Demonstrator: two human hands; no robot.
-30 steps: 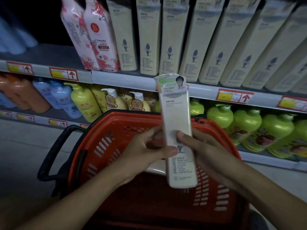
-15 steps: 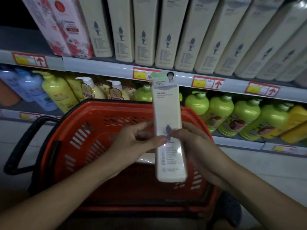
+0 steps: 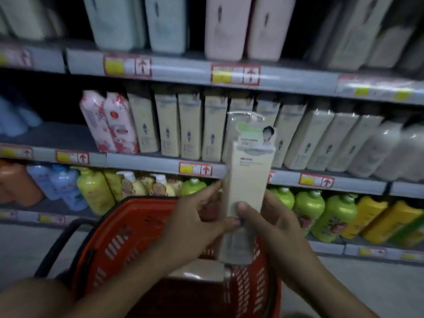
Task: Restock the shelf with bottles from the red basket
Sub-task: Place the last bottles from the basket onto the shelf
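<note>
While both hands hold it over the basket, the cream bottle (image 3: 246,187) stands nearly upright, its long axis running from about six o'clock at the base to twelve o'clock at the clear pump cap. The left hand (image 3: 197,222) grips the lower half from the nine o'clock side, thumb laid across the front face and the other fingers curled behind, one fingertip showing at the bottle's left edge. The right hand (image 3: 273,222) grips from the three o'clock side, its thumb pressed on the front just above the left thumb; its other fingers wrap behind and are hidden. Both grip at much the same height, so neither is clearly the nearer to the shelf.

Directly below the hands sits the red basket (image 3: 128,235), with a pale item lying inside it, too blurred to identify.

What the next move turns on, in my judgement, is the row of matching cream bottles (image 3: 190,131) on the middle shelf (image 3: 142,162). It lies at roughly twelve o'clock from the hands, beyond and above them. The held bottle's cap overlaps that row in view, though how far short of the shelf it is cannot be told. The bottle is already upright like its neighbours, so it looks to need carrying forward, not turning.

Green bottles (image 3: 308,207) line the shelf below.
</note>
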